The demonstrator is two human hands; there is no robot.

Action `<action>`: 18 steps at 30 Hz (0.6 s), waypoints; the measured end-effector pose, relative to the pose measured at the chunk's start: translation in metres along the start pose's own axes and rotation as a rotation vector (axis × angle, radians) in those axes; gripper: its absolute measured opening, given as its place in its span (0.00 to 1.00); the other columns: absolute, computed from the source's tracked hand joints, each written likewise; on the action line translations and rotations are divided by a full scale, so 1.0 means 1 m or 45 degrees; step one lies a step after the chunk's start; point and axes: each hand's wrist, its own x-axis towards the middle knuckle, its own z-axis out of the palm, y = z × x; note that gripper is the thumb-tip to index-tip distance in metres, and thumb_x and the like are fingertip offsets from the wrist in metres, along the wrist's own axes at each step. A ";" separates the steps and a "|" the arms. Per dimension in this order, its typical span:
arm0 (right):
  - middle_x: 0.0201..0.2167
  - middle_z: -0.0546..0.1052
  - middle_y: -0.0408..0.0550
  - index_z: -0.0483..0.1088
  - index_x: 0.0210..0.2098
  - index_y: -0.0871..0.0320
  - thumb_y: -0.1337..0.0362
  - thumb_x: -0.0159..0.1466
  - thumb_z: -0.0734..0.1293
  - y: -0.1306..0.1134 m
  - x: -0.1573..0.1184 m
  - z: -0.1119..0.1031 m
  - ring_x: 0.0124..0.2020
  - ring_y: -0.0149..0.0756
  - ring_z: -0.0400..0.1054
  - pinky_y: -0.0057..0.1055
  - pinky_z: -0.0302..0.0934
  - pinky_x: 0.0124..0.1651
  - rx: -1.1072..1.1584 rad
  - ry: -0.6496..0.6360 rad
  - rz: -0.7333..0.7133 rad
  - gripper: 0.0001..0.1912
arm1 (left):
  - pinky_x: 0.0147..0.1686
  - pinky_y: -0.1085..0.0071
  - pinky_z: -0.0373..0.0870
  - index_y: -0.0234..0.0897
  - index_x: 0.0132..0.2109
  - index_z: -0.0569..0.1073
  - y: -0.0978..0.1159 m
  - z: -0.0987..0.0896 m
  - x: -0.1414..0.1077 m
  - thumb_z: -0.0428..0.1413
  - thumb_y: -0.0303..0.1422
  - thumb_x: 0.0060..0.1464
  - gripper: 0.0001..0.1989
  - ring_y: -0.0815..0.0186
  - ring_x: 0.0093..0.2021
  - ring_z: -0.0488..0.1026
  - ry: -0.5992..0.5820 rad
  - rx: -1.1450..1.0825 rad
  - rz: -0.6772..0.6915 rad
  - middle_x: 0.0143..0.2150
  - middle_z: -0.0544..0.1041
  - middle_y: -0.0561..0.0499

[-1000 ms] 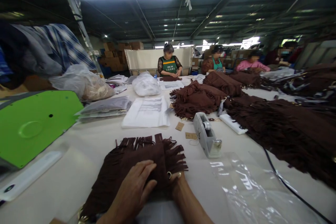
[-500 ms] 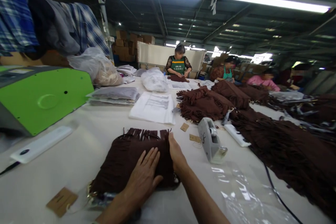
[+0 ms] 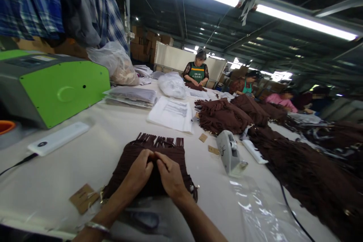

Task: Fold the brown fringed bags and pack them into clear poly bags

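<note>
A dark brown fringed bag (image 3: 154, 187) lies flat on the table before me, its fringe strands pointing away from me. Over its middle, my left hand (image 3: 141, 168) and my right hand (image 3: 171, 174) are closed, fingertips meeting in a pinch on the brown material. Exactly which part they grip is hidden by the fingers. A brown cardboard tag (image 3: 84, 198) on a string rests at the bag's lower left corner, near gold-coloured metal hardware. Under my forearms is clear plastic with something dark in it, too blurred to name.
A grey tape dispenser (image 3: 229, 153) stands to the right, with clear plastic bags (image 3: 255, 204) in front. Brown fringed goods (image 3: 306, 174) are heaped at right. A green machine (image 3: 65, 90) and a white handheld device (image 3: 58, 139) are at left. Co-workers sit beyond.
My left hand lay flat on the bag and my right hand was at its right edge. Both have come together over the middle and closed. The view has shifted slightly left.
</note>
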 end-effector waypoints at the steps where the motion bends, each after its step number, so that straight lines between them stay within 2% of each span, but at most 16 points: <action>1: 0.49 0.78 0.46 0.74 0.50 0.54 0.61 0.67 0.59 -0.003 -0.005 -0.014 0.51 0.38 0.71 0.35 0.62 0.57 0.069 0.016 0.027 0.17 | 0.41 0.61 0.69 0.40 0.34 0.66 0.000 -0.003 0.001 0.46 0.27 0.49 0.06 0.60 0.37 0.70 -0.012 0.006 -0.003 0.34 0.70 0.50; 4: 0.39 0.80 0.46 0.77 0.42 0.55 0.56 0.65 0.62 -0.002 -0.020 -0.070 0.43 0.39 0.74 0.32 0.65 0.47 -0.039 0.099 0.206 0.15 | 0.43 0.63 0.69 0.39 0.38 0.67 0.013 -0.005 -0.003 0.47 0.28 0.54 0.06 0.61 0.39 0.70 -0.057 0.043 0.074 0.37 0.71 0.50; 6: 0.35 0.80 0.48 0.77 0.40 0.57 0.56 0.63 0.62 0.009 -0.028 -0.105 0.39 0.40 0.74 0.32 0.64 0.44 -0.275 0.037 0.351 0.15 | 0.46 0.64 0.68 0.40 0.41 0.68 0.031 0.001 -0.008 0.50 0.28 0.56 0.06 0.62 0.42 0.70 -0.163 0.066 0.198 0.41 0.71 0.50; 8: 0.32 0.80 0.49 0.75 0.41 0.60 0.56 0.62 0.62 0.024 -0.036 -0.125 0.35 0.40 0.73 0.33 0.63 0.41 -0.434 -0.093 0.501 0.16 | 0.49 0.64 0.66 0.41 0.44 0.69 0.049 0.014 -0.013 0.55 0.28 0.55 0.09 0.61 0.47 0.69 -0.313 0.134 0.344 0.46 0.72 0.49; 10: 0.29 0.79 0.49 0.74 0.44 0.62 0.57 0.61 0.63 0.037 -0.041 -0.131 0.32 0.40 0.72 0.32 0.61 0.38 -0.434 -0.197 0.605 0.18 | 0.48 0.62 0.66 0.41 0.45 0.70 0.062 0.031 -0.016 0.59 0.29 0.53 0.12 0.58 0.48 0.68 -0.451 0.277 0.439 0.48 0.72 0.49; 13: 0.27 0.77 0.47 0.73 0.47 0.62 0.58 0.60 0.65 0.052 -0.043 -0.123 0.29 0.37 0.70 0.30 0.59 0.34 -0.297 -0.231 0.660 0.19 | 0.44 0.60 0.66 0.40 0.43 0.71 0.068 0.053 -0.017 0.61 0.31 0.52 0.10 0.56 0.46 0.68 -0.589 0.548 0.462 0.46 0.73 0.48; 18: 0.21 0.72 0.38 0.70 0.50 0.63 0.65 0.55 0.69 0.061 -0.042 -0.110 0.23 0.30 0.66 0.25 0.56 0.27 -0.135 -0.240 0.734 0.23 | 0.42 0.59 0.66 0.37 0.40 0.71 0.062 0.065 -0.014 0.58 0.28 0.54 0.06 0.56 0.45 0.69 -0.641 0.743 0.402 0.43 0.73 0.48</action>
